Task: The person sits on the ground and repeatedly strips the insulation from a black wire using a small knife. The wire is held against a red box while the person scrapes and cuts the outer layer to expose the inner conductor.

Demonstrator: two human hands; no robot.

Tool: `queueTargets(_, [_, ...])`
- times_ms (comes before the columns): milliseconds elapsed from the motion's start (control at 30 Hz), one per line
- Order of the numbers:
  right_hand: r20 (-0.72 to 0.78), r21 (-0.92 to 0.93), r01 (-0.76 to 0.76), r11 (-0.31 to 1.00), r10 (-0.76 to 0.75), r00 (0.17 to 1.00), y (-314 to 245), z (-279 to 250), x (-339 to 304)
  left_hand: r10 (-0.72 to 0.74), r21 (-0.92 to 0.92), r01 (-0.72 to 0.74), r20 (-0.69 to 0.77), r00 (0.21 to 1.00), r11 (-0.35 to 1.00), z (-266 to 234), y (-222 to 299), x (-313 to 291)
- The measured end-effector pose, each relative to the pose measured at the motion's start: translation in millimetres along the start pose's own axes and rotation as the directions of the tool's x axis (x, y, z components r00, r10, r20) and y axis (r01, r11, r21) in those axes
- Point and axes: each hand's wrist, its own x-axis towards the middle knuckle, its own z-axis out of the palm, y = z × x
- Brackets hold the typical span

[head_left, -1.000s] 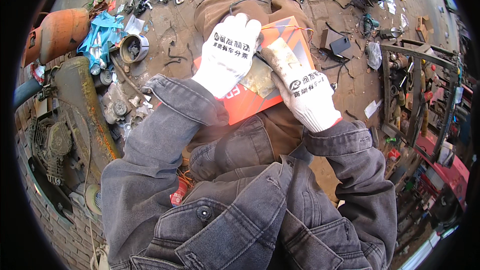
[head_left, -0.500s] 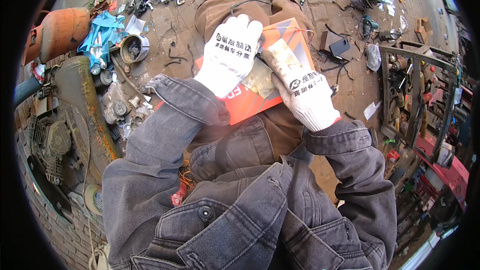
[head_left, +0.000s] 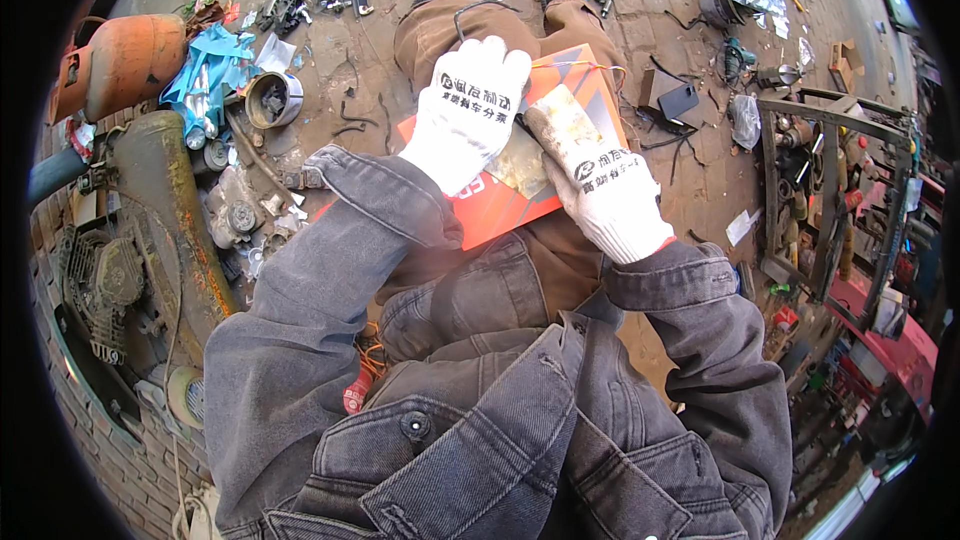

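Observation:
My left hand (head_left: 466, 112), in a white knit glove with dark print, is closed over the upper left of an orange-red flat box (head_left: 500, 217) on my lap. Its fingertips are turned under, hiding whatever they grip. My right hand (head_left: 610, 185), gloved alike with brown-stained fingers, is closed at the box's right side, fingers pressed together. What lies beneath those fingers is hidden. Between the hands, a stained yellowish patch (head_left: 520, 168) shows on the box. A thin dark cable (head_left: 482, 6) loops above my left hand, and thin coloured wires (head_left: 600, 67) cross the box's far edge.
An orange gas cylinder (head_left: 128, 62), blue plastic wrapping (head_left: 212, 70) and an open tin (head_left: 273, 98) stand left. Below them lies a large rusty metal part (head_left: 165, 210). To the right are a small dark box (head_left: 665, 92) and a metal frame rack (head_left: 825, 200) with parts.
My left hand has shifted slightly and turned, and the dark bit beside its fingers shows less. My right hand has stayed nearly in place on the box.

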Motion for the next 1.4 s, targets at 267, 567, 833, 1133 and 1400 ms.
queueTargets(267, [0.005,-0.104,-0.017,0.994,0.018,1.000,-14,-2,-7,-0.008,0.099,0.001,0.076,0.997,0.995,1,2,3])
queueTargets(567, [0.008,-0.064,-0.055,0.996,0.056,0.998,-13,7,-18,0.001,0.040,-0.002,0.023,1.000,0.999,-1,1,2])
queueTargets(833, [0.063,0.243,-0.276,0.930,0.268,0.961,-12,0,0,-0.016,0.066,0.015,0.018,1.000,0.998,0,2,5])
queueTargets(1133, [0.000,0.018,-0.199,0.980,0.199,0.980,-34,4,-14,-0.036,-0.035,0.035,-0.015,0.999,0.999,2,0,3])
queueTargets(1400, [-0.119,-0.008,-0.116,0.993,0.115,0.986,-30,4,-11,-0.031,0.053,0.028,0.057,0.998,0.998,-2,2,4])
